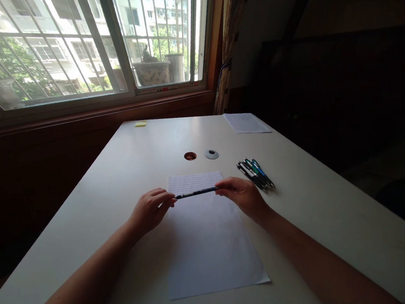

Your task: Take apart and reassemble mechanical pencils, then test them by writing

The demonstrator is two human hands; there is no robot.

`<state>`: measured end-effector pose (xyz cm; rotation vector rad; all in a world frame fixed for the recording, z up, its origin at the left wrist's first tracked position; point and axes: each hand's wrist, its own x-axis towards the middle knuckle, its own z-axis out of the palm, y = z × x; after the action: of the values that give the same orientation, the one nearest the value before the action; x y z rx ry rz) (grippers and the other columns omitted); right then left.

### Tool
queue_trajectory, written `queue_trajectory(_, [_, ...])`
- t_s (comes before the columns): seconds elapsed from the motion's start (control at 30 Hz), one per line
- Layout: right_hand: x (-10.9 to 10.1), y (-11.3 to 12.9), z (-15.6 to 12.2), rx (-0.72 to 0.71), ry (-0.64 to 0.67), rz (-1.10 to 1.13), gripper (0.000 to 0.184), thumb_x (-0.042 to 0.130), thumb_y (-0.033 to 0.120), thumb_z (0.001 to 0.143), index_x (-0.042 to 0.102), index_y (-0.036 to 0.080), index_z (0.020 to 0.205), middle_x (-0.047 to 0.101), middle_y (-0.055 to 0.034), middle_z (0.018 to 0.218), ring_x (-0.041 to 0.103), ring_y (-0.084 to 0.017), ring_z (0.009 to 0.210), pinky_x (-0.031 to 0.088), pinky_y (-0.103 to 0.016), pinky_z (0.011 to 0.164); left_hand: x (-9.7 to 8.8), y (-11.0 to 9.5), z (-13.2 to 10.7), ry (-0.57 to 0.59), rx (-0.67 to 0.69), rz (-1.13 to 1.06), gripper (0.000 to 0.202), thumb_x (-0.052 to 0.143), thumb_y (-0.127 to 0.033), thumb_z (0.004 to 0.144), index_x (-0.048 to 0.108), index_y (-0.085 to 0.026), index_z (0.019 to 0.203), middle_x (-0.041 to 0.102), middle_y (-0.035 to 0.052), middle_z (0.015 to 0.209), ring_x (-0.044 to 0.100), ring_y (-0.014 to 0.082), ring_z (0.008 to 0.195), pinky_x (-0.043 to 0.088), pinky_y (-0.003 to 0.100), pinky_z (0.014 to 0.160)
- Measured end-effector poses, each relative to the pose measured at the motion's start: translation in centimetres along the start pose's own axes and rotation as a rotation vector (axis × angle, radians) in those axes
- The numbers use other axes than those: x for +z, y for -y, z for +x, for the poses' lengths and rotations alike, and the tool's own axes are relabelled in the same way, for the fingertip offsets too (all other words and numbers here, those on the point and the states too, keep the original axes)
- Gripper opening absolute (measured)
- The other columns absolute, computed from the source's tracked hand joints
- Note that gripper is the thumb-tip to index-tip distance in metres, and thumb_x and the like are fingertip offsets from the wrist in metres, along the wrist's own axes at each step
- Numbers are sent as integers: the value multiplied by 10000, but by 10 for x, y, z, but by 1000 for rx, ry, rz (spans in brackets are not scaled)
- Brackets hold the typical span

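Note:
A dark pen (196, 192) is held level above a sheet of paper (212, 251), one end in each hand. My left hand (153, 207) pinches its left tip between thumb and fingers. At the other end, my right hand (243, 195) grips the pen the same way. The paper has rows of handwriting along its far part, while the near part is blank; its near right corner curls up slightly. Just beyond my right hand lies a bundle of several pens (255, 174), mostly black, with green and blue ones among them.
The white table (95, 195) has a round cable hole (190, 156) with its grey cover (211, 154) beside it. A stack of written sheets (247, 123) lies at the far right edge, and a yellow sticky pad (140, 124) at the far left. Beyond stands a barred window (126, 44).

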<state>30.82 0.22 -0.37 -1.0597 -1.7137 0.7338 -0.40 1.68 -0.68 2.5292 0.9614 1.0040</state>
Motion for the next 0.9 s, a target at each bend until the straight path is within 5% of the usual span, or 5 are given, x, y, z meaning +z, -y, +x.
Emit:
queue_trajectory(0.4, [-4, 5, 3, -165, 138, -244, 324, 478, 405, 994, 626, 203, 788, 650, -35, 741, 627, -176, 707, 504, -306, 693, -1, -3, 1, -6, 43, 51, 161, 532, -232, 963, 680, -168, 965, 692, 59, 773, 631, 159, 697, 489, 267, 670])
queue_trajectory(0.6, [-4, 0, 2, -46, 85, -72, 276, 700, 405, 862, 669, 227, 1071, 708, -39, 910, 689, -192, 829, 565, -324, 777, 0, -2, 1, -2, 17, 49, 161, 528, -229, 964, 678, -171, 962, 691, 54, 781, 632, 159, 709, 488, 266, 680])
queue_trajectory(0.9, [-1, -3, 0, -24, 51, -70, 149, 709, 321, 853, 724, 239, 976, 739, -39, 931, 705, -213, 861, 578, -343, 786, -1, -2, 1, -3, 21, 62, 173, 520, -239, 970, 678, -168, 953, 693, 58, 778, 630, 159, 702, 487, 269, 674])
